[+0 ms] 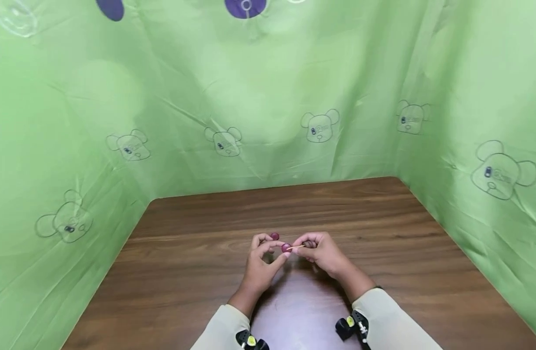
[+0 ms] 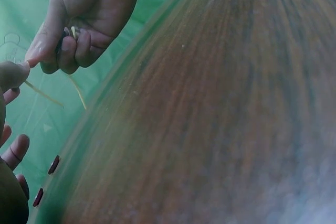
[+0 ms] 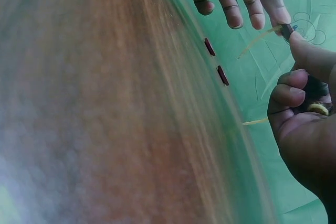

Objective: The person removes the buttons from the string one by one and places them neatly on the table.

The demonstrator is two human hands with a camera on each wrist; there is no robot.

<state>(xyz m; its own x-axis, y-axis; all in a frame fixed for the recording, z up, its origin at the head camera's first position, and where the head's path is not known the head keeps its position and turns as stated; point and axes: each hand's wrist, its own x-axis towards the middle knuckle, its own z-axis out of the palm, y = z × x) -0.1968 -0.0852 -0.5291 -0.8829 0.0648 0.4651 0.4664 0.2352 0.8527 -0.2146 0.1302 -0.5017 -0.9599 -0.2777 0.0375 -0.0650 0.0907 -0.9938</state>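
Note:
In the head view, my left hand [image 1: 260, 265] pinches a dark red round button [image 1: 286, 247] between thumb and forefinger. A yellow cord [image 1: 297, 246] runs from this button to my right hand [image 1: 323, 253], whose thumb and forefinger pinch it close by. In the right wrist view, the button [image 3: 286, 31] shows edge-on, and a cord end [image 3: 252, 45] sticks out beyond it. The right hand's other fingers curl around dark pieces [image 3: 316, 88] and a yellow loop [image 3: 318, 109], partly hidden in the palm. More cord [image 2: 77, 92] hangs below that hand.
Two loose dark red buttons lie flat on the table beyond the hands, the first button [image 3: 210, 46] and the second button [image 3: 223, 75] slightly apart. The brown wood table [image 1: 198, 253] meets green cloth walls [image 1: 268, 160] at its back and sides.

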